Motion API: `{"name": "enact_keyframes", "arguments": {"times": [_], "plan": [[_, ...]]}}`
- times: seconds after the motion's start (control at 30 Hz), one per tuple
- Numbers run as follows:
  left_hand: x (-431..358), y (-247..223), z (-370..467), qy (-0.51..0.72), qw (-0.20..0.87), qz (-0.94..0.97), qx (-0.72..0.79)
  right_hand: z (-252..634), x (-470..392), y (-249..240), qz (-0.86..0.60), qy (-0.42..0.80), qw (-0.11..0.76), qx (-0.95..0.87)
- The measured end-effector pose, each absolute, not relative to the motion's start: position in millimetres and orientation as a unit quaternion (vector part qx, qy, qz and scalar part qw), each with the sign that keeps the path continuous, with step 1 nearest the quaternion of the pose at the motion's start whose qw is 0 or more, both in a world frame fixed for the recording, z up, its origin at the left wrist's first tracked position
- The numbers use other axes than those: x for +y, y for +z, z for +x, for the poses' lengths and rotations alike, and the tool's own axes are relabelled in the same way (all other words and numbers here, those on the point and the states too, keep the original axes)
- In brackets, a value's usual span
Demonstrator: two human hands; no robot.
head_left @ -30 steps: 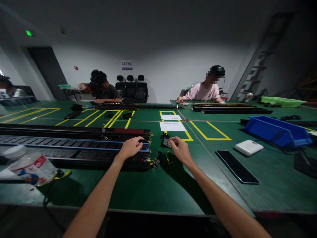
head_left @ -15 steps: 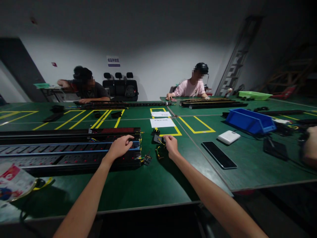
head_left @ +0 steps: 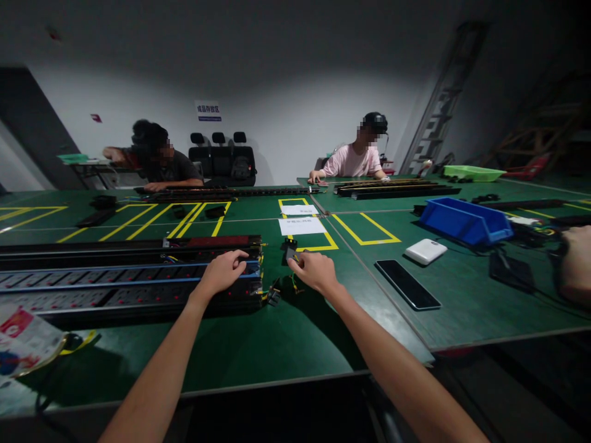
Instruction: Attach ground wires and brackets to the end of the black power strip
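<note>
My left hand (head_left: 225,271) lies over the right end of the long black power strips (head_left: 138,280), its index finger stretched out and its thumb apart. Blue edging runs along these strips, and small red spots dot their faces. To the right, my right hand (head_left: 317,271) is closed, thumb and fingers together, at a small dark grey fitting (head_left: 290,252) with wires. The hand hides part of that fitting. Green-yellow wire (head_left: 294,284) hangs just below. Between my hands, a black connector piece (head_left: 274,295) sits by the strip ends.
White paper sheets (head_left: 302,226) lie ahead within yellow tape. On the right are a phone (head_left: 407,284), a white box-shaped device (head_left: 425,251) and a blue bin (head_left: 466,220). A printed bag (head_left: 28,338) stands front left. Two people work across the table; another person's hand (head_left: 577,264) shows far right.
My right hand has turned and shifted slightly left, covering more of the fitting and its wires. My left hand stays on the strips. The view has shifted slightly.
</note>
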State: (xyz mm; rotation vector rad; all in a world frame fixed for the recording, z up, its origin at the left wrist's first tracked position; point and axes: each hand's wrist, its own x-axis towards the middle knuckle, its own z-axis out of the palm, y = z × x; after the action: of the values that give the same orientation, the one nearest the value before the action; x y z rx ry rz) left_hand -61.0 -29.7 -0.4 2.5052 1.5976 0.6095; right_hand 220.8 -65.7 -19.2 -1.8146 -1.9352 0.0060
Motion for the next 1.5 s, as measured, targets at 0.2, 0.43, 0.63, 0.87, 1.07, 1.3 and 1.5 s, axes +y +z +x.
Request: {"name": "enact_keyframes", "arguments": {"times": [0.2,0.43,0.63,0.87,1.07,1.3,1.5], "plan": [[-30.6,1.3,-60.2,0.197,0.057,0.823,0.530,218.0,-68.2,-20.1,-0.638,0.029,0.158,-0.753],[-28.1,-1.5,-61.4,0.205,0.059,0.823,0.527,220.8,-56.9,-22.4,-0.583,0.189,0.346,-0.711],[-34.8,9.8,-54.6,0.259,0.065,0.823,0.501,218.9,-59.2,-11.4,-0.421,0.534,0.528,-0.509],[-65.8,35.7,-2.6,0.228,0.045,0.875,0.425,202.2,-72.1,-5.5,-0.342,0.605,0.562,-0.448],[-58.6,28.2,15.0,0.276,0.079,0.857,0.428,196.2,-75.1,-8.7,-0.332,0.631,0.576,-0.400],[-46.5,14.1,-3.4,0.360,0.141,0.831,0.401,189.8,-71.4,-21.1,-0.352,0.651,0.565,-0.365],[-42.8,8.1,-22.8,0.385,0.203,0.801,0.412,189.9,-62.9,-35.1,-0.400,0.665,0.558,-0.294]]}}
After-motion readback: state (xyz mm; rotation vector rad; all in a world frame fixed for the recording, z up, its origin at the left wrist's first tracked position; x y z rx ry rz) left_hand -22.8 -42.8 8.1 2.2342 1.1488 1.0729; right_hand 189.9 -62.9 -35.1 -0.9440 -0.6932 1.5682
